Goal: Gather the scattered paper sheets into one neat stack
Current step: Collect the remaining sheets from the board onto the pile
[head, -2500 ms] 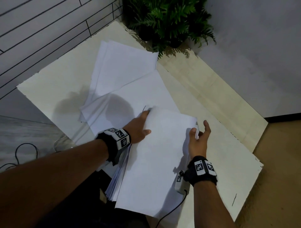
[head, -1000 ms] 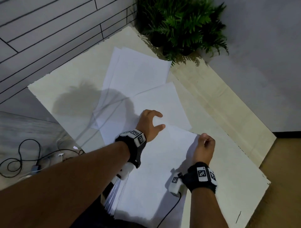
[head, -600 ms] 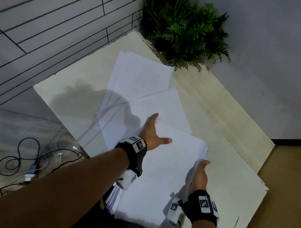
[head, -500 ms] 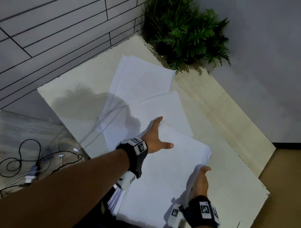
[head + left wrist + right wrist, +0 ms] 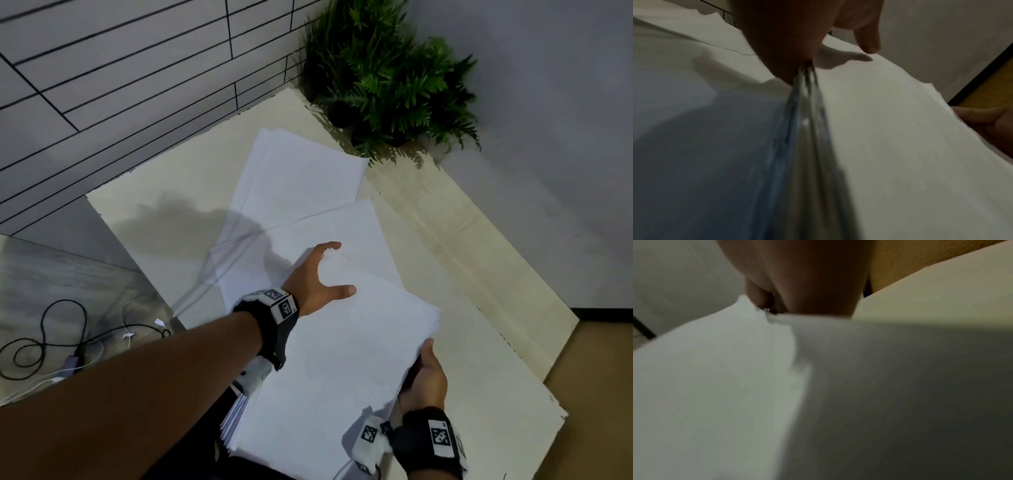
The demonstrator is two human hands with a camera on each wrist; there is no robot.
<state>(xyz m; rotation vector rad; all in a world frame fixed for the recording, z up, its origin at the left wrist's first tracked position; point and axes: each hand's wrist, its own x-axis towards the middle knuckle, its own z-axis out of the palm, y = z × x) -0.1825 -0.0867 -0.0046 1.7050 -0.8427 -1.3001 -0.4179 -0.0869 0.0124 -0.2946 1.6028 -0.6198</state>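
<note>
— Paper stack (image 5: 342, 359) at the near edge of the board (image 5: 496, 359), thick, white, its far edge ragged. Right hand (image 5: 424, 377) has slid back to about four o'clock on it, thumb against that side; fingers hidden, so grip or not I cannot tell.

— Left hand (image 5: 318, 277)?

— Moved to the far left corner, spread wide, thumb flat on top. Loose sheets (image 5: 301, 192) lie overlapped at twelve o'clock, a plant (image 5: 387, 78) beyond, cables (image 5: 44, 339) at nine.
</note>
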